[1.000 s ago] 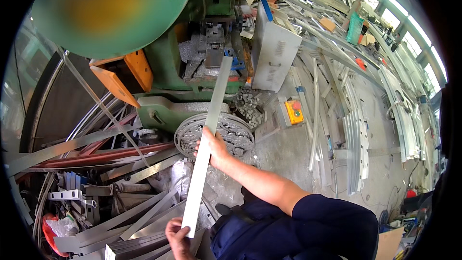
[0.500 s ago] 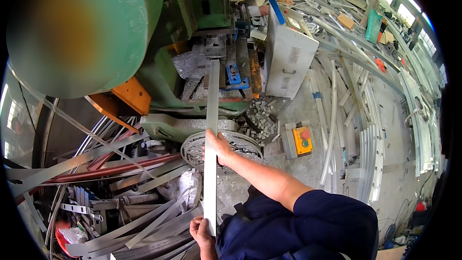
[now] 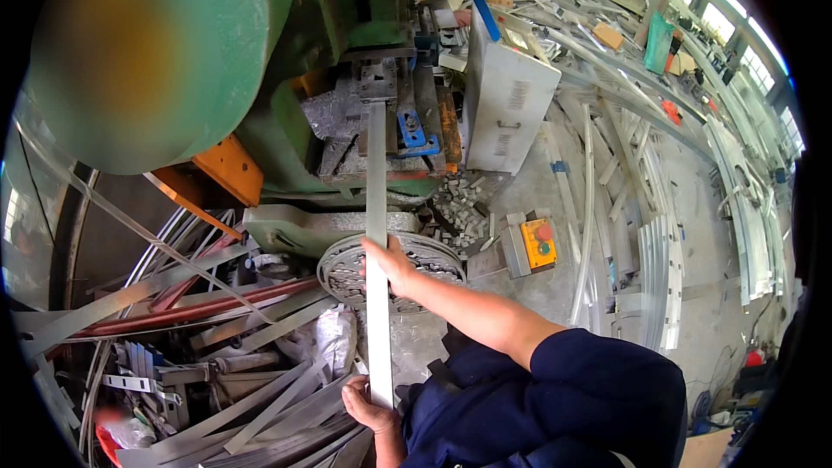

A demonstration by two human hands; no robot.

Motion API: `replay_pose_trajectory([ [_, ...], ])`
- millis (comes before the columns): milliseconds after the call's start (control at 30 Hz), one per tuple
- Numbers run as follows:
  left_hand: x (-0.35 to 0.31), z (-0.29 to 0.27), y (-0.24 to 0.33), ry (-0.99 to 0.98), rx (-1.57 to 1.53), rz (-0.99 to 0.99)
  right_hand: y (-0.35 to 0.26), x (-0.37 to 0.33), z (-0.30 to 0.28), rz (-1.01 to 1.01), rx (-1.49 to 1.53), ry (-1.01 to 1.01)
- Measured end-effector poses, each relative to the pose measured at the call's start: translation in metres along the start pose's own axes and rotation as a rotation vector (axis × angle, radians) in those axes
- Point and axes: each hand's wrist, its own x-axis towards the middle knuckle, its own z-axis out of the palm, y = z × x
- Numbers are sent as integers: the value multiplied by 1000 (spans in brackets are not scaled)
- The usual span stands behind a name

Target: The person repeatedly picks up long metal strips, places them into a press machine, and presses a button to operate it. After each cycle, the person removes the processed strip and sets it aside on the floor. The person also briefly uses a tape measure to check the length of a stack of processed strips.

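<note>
Smoothly flat metal strip point(image 3: 376, 208) — right hand point(image 3: 394, 268) midway, left hand point(image 3: 371, 412) at end.

Right arm point(image 3: 472, 308): bare below a short, navy-blue fabric sleeve point(image 3: 598, 373); extended forward and leftward across the front of the body, elbow slightly bent. Bare right hand point(image 3: 398, 269): farther forward of the two, closed in a grip, fingers partly hidden. Bare left hand point(image 3: 373, 407): low, close to the torso, gripping with thumb and fingers; left wrist point(image 3: 389, 444) at lower edge.
</note>
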Motion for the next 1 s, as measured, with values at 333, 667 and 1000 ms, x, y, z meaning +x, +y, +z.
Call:
replay_pose_trajectory([
  [333,15,36,13,15,67,77,49,-69,12,22,-71,-46],
  [667,65,96,-34,-3,217,121,-6,2,7,114,-112,-10],
  [1000,129,188,-67,27,-157,80,-79,87,1,90,-263,-15],
])
